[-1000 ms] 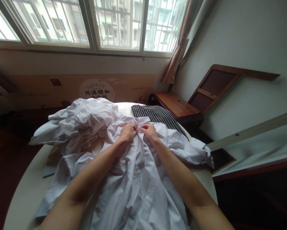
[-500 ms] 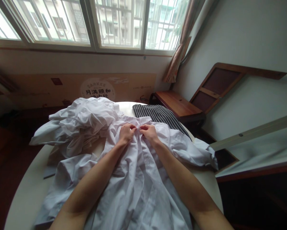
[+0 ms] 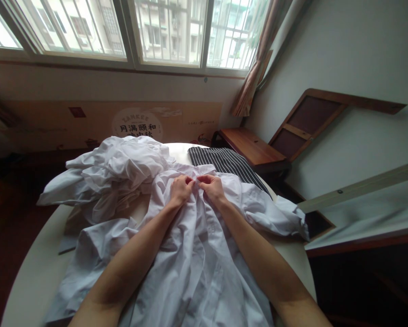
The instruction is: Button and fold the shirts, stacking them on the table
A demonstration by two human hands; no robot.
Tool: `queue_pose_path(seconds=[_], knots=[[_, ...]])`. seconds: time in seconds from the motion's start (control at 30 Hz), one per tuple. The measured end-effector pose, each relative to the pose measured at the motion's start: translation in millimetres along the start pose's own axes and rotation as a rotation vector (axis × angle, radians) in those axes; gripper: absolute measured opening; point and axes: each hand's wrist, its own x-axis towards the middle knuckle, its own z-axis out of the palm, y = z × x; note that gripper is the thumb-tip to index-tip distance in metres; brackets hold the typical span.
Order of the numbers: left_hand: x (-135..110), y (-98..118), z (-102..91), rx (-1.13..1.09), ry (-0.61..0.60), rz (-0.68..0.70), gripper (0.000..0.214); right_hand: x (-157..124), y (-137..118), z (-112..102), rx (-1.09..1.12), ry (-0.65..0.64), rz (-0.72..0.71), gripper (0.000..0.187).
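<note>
1. head view: white shirt (image 3: 204, 254) lies spread front-up on the round table (image 3: 30, 281), collar end at the table's far side, hem running off the near edge toward the person.
2. left hand (image 3: 180, 188) and right hand (image 3: 212, 187) sit knuckle to knuckle on the shirt's front opening, just below the collar and toward the table's far side.
3. grip: both hands curled nearly closed, fingertips pinching a small fold of shirt fabric at the opening. whether a button sits between them is too small to tell.
4. handling, my read: thin woven cloth, light, fully limp, no stiffness apart from the collar and the front strip. it creases and bunches wherever it is pushed. not fragile, not slippery against the table.
5. where to hold, my read: the doubled edges (front strip, collar, shoulder seams) hold shape best. a pinch in the open panel just drags up a tent of cloth.
6. nearby: crumpled pile of white garments (image 3: 122, 168) on the table's far left, touching the shirt; folded striped cloth (image 3: 224, 161) on the table's far right.
</note>
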Motion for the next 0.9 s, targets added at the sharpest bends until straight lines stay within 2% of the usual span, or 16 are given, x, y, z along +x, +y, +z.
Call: queue_pose_path(seconds=[0.13,0.3,0.37,0.6,0.77,0.9], knots=[[4.3,-4.8,0.7,-0.111,-0.051,-0.061,0.015,-2.8,-3.9,0.8,-0.066,-0.001,-0.037,0.022],[7.6,-10.2,2.9,-0.269,-0.048,-0.094,0.016,-5.3,-7.7,3.2,0.149,-0.036,0.150,0.020],[8.2,-12.1,4.9,-0.324,-0.065,-0.090,0.016,-5.6,-7.1,4.2,0.155,-0.035,0.133,0.020],[8.2,-13.3,7.1,-0.400,-0.090,-0.070,0.019,-11.4,-9.6,8.7,-0.319,0.068,-0.168,0.011],[6.8,-7.9,3.1,-0.377,-0.129,-0.122,0.026,-17.3,-13.4,13.5,-0.552,0.151,-0.233,0.014],[5.0,-3.7,1.5,-0.361,-0.087,-0.125,0.024,-20.5,-14.8,16.8,-0.636,0.176,-0.247,0.010]])
